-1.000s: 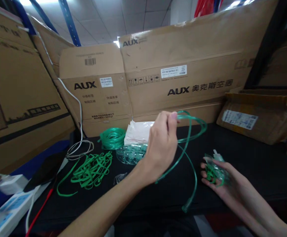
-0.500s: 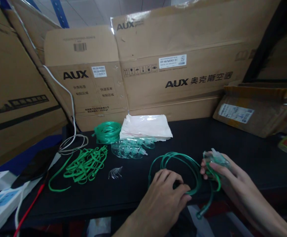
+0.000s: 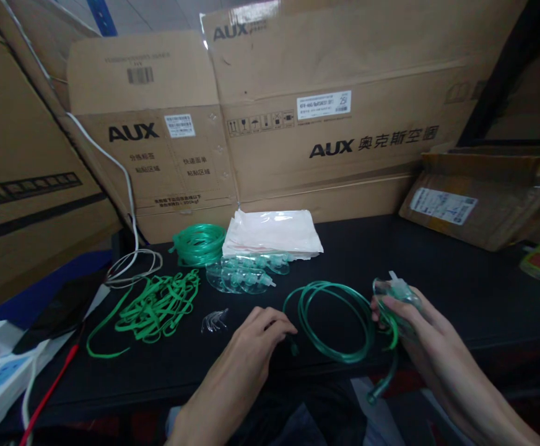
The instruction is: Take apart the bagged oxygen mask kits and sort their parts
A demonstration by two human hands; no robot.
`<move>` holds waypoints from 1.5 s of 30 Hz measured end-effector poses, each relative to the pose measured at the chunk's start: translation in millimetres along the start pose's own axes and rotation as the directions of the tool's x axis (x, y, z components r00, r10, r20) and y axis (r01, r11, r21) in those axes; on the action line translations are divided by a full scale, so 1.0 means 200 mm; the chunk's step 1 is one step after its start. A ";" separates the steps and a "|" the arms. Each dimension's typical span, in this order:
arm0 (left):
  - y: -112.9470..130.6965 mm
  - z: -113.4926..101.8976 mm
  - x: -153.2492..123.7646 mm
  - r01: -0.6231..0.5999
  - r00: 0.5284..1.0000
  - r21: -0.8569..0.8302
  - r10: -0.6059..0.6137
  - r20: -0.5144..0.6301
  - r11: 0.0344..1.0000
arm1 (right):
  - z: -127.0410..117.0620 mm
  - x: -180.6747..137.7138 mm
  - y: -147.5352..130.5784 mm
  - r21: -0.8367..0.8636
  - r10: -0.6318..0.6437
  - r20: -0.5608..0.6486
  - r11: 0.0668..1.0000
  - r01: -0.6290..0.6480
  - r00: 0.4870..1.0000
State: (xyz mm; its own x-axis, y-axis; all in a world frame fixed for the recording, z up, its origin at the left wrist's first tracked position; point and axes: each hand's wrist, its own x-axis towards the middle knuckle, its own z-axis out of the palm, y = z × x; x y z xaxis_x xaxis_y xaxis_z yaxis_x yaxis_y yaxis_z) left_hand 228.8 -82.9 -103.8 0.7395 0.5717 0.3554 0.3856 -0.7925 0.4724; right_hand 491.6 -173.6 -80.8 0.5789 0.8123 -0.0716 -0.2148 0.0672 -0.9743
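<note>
My right hand (image 3: 407, 319) is closed around a clear green-tinted mask (image 3: 397, 294) with a green strap, held just above the black table (image 3: 460, 291). A loop of green tubing (image 3: 335, 319) lies on the table between my hands, and its loose end hangs over the front edge. My left hand (image 3: 251, 337) rests palm down on the table just left of the loop, its fingers curled with the fingertips at the tubing's left edge. Whether they grip the tubing I cannot make out.
A pile of green straps (image 3: 158, 306), a green tubing coil (image 3: 200, 243), several clear masks (image 3: 242, 279), a stack of white bags (image 3: 272, 235) and small clear clips (image 3: 214, 321) lie further back. Cardboard boxes (image 3: 326, 118) wall the rear. White cable (image 3: 130, 266) lies left.
My left hand came down from holding the tubing up, laid the loop on the table, then slid left off it. The right hand has stayed on the mask.
</note>
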 end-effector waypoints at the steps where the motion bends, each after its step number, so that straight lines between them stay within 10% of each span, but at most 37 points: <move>1: 0.00 0.00 0.01 -0.004 1.000 0.002 0.004 0.017 1.000 | 0.02 -0.01 0.00 -0.007 -0.004 -0.013 1.000 0.004 1.000; 24: 0.37 0.26 0.21 0.023 0.985 -0.110 -0.041 -0.170 0.994 | 0.29 -0.12 0.06 0.305 0.001 -0.167 0.951 0.050 0.986; 32: 0.36 0.17 0.17 -0.125 0.990 0.026 0.123 0.074 0.992 | 0.27 -0.12 0.09 0.318 -0.038 -0.149 0.944 0.084 0.988; 36: 0.27 0.08 0.16 -0.142 0.983 -0.058 0.147 0.112 0.988 | 0.20 -0.09 0.05 0.152 0.016 0.158 0.987 -0.040 0.987; 40: 0.16 -0.01 0.15 -0.093 0.983 -0.177 0.119 0.141 0.980 | 0.08 -0.04 -0.02 -0.165 0.036 0.547 0.984 0.066 0.836; 45: 0.09 -0.07 0.13 -0.053 0.987 -0.286 0.092 0.128 0.957 | 0.03 -0.02 -0.03 -0.246 -0.003 0.653 0.945 0.216 0.757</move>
State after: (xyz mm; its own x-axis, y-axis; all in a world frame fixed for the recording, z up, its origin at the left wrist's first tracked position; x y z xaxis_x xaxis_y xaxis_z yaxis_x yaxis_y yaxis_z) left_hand 247.7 -80.1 -74.6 0.8363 0.4642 0.2917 0.1723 -0.7277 0.6639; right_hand 485.2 -173.7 -74.1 -0.0753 0.9933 0.0879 0.1151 0.0962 -0.9887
